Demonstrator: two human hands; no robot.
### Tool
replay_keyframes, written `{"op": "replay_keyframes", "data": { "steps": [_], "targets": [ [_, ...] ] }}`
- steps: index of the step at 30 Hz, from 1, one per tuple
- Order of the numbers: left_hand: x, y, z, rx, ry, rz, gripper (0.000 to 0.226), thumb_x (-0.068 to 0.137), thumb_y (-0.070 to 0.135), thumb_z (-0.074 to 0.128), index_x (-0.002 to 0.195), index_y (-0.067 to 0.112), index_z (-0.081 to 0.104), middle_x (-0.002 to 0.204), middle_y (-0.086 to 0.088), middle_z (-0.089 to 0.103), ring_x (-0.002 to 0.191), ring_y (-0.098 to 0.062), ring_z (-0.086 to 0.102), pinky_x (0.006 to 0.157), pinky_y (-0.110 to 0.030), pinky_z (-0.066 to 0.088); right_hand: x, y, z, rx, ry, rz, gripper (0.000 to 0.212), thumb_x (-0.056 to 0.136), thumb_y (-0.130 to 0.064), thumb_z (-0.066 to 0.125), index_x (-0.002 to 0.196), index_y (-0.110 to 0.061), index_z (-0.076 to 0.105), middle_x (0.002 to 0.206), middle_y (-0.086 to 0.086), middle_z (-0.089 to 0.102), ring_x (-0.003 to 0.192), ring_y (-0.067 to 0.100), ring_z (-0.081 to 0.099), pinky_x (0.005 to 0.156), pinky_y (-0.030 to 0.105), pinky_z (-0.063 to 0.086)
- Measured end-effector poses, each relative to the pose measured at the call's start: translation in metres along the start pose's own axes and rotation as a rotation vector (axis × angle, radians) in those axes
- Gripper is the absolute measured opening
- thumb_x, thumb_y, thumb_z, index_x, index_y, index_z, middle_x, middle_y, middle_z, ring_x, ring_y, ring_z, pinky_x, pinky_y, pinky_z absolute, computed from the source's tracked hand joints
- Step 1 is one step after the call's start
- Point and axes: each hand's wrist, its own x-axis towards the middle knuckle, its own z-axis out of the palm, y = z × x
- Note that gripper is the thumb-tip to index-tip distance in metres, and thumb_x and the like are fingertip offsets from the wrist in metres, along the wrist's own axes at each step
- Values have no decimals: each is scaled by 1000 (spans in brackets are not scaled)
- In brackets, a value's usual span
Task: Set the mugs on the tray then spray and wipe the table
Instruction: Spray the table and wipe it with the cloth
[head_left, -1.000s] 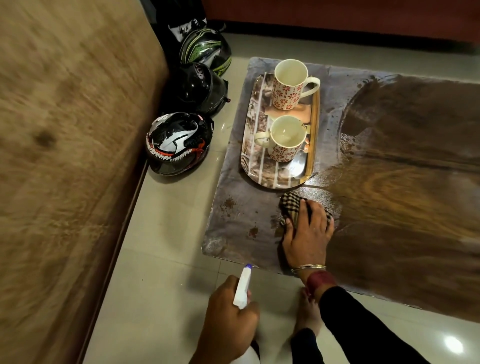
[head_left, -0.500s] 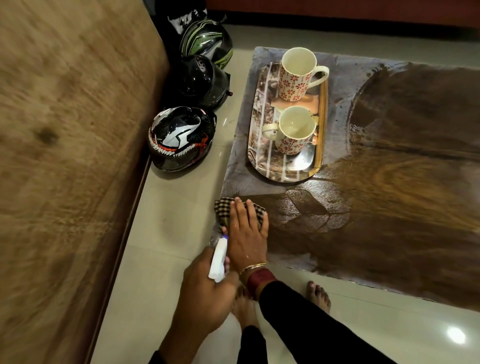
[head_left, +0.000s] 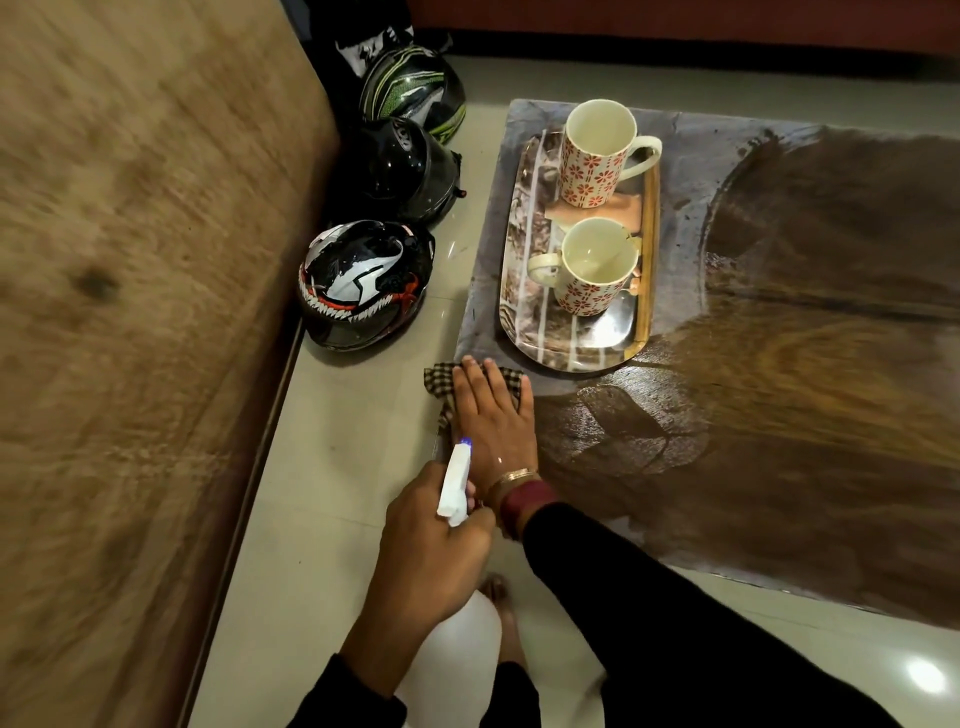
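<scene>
Two white mugs with red flower patterns stand on a long patterned tray (head_left: 524, 291) at the table's left end: the far mug (head_left: 597, 156) and the near mug (head_left: 592, 270). My right hand (head_left: 493, 415) presses flat on a checked cloth (head_left: 441, 382) at the table's near left edge. My left hand (head_left: 431, 540) grips a white spray bottle (head_left: 456, 483) just below the table edge, nozzle pointing up toward the right wrist. The dark wooden table (head_left: 779, 415) shines wet to the right of the cloth, with a dusty grey area around the tray.
Three motorcycle helmets sit on the tiled floor left of the table: a black-and-white one (head_left: 363, 286), a black one (head_left: 400, 171) and a green-striped one (head_left: 415, 88). A brown upholstered sofa (head_left: 130, 312) fills the left side. My bare foot (head_left: 498, 597) stands by the table's near edge.
My right hand slid the cloth leftward along the table's near edge to the left corner, leaving a wet strip behind. The left hand with the bottle rose close to the right wrist.
</scene>
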Motion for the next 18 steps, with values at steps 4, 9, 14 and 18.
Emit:
{"op": "replay_keyframes", "data": {
  "steps": [4, 9, 14, 18],
  "targets": [
    [-5, 1, -4, 1, 5, 1, 18, 66, 28, 65, 81, 37, 58, 75, 0, 69, 72, -25, 71, 72, -51, 64, 24, -4, 3, 34, -14, 94, 61, 90, -34, 66, 147, -16, 51, 154, 2, 50, 144, 25, 44, 118, 59, 21],
    [-7, 3, -5, 21, 39, 7, 24, 79, 16, 73, 78, 32, 56, 72, 1, 65, 70, -24, 69, 76, -51, 63, 34, -6, -2, 85, -32, 140, 59, 95, -36, 55, 151, -20, 45, 159, 0, 43, 149, 24, 35, 118, 58, 22],
    [-10, 8, -11, 12, 14, 38, 17, 77, 17, 70, 87, 28, 61, 82, -5, 70, 76, -30, 72, 75, -52, 64, -11, -13, 12, 0, -79, -97, 62, 84, -44, 73, 142, -29, 57, 151, -4, 53, 142, 23, 46, 116, 55, 30],
    [-9, 17, -3, 60, 0, 58, 30, 88, 13, 70, 106, 33, 59, 97, -8, 71, 84, -31, 74, 81, -51, 64, -62, -10, 13, -1, -69, -93, 58, 87, -39, 51, 144, -27, 56, 155, -3, 48, 144, 21, 40, 115, 51, 27]
  ]
}}
